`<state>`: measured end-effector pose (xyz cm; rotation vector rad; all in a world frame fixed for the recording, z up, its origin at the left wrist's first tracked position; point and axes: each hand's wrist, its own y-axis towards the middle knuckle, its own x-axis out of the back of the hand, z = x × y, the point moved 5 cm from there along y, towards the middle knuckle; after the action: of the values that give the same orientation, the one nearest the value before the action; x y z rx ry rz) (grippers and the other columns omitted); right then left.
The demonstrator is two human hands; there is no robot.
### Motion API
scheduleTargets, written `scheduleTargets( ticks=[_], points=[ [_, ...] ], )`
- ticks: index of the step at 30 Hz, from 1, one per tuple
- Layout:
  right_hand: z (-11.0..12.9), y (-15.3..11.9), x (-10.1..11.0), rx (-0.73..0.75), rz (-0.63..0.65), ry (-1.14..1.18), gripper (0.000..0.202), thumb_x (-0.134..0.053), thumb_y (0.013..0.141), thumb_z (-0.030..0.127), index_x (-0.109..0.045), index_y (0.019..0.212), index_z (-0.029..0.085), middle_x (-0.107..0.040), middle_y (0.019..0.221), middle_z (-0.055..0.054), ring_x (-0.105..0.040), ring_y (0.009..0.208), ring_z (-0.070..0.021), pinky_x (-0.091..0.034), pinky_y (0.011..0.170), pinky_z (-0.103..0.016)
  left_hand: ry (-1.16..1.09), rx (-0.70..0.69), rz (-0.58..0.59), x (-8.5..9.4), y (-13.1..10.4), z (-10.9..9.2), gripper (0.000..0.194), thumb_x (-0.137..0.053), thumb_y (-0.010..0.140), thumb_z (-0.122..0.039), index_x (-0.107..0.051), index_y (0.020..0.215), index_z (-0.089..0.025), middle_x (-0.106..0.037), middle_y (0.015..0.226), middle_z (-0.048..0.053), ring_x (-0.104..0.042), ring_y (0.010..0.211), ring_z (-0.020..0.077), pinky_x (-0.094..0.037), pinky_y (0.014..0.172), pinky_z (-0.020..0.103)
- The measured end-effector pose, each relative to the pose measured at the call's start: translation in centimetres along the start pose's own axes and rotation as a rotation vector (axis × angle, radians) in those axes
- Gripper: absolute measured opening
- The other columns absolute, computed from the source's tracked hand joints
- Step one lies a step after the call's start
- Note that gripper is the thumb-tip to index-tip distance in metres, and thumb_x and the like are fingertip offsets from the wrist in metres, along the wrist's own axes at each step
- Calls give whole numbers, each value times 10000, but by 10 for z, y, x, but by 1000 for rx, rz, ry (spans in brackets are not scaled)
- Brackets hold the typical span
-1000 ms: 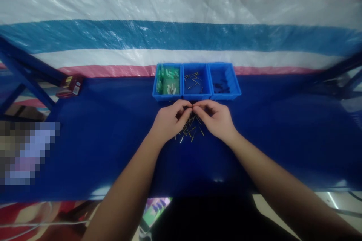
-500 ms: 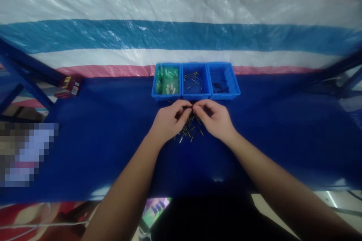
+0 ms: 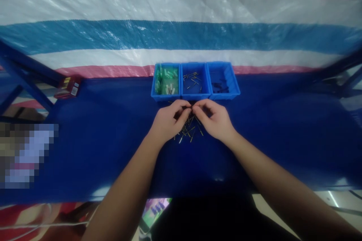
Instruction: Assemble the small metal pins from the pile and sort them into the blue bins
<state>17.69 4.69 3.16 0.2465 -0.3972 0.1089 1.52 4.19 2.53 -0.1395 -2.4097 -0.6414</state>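
Observation:
My left hand (image 3: 171, 119) and my right hand (image 3: 214, 119) meet fingertip to fingertip, each in a closed pinch. Whatever sits between the fingers is too small and dark to name. Under and just in front of them lies a loose pile of thin, brass-coloured metal pins (image 3: 187, 131), partly hidden by the hands. Beyond the fingers stand three joined blue bins. The left bin (image 3: 165, 98) has small white pieces and green plastic bags in it. Several similar thin pins lie in the middle bin (image 3: 195, 97). Small dark pieces rest in the right bin (image 3: 225, 96).
A blue sheet covers the table (image 3: 113, 150). At the far left stands a small dark red box (image 3: 68, 87), near a blue metal frame (image 3: 26, 73). A striped plastic tarp (image 3: 181, 35) hangs behind the table. Below the front edge a lit screen (image 3: 156, 211) shows.
Almost nothing differs. Both hands keep their pinch at the same spot, and the view has shifted very slightly.

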Motion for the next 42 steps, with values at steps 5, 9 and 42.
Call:
scheduleTargets(
  ticks=[5, 9, 42],
  points=[
    [1, -1, 1, 36, -17, 8, 117, -642, 893, 294, -691, 925, 192, -704, 816, -25, -625, 690, -142, -510, 629, -280, 30, -26, 8, 1, 1, -1, 144, -558, 962, -315, -645, 950, -201, -611, 679, -41, -555, 566, 80, -423, 570, 207],
    [0, -1, 0, 62, -5, 17, 116, -657, 869, 252, -688, 964, 192, -688, 793, -13, -620, 678, -137, -513, 628, -278, 76, -40, 5, 2, 2, -3, 194, -534, 976, -327, -644, 898, -188, -643, 719, -24, -578, 600, 88, -427, 583, 211],
    [1, 1, 3, 117, -64, 20, 64, -686, 865, 231, -731, 898, 201, -737, 934, -49, -679, 823, -173, -546, 682, -302, -22, -64, -19, 0, 0, -3, 128, -621, 930, -281, -654, 1030, -209, -590, 640, -66, -551, 540, 65, -452, 583, 188]
  ],
)
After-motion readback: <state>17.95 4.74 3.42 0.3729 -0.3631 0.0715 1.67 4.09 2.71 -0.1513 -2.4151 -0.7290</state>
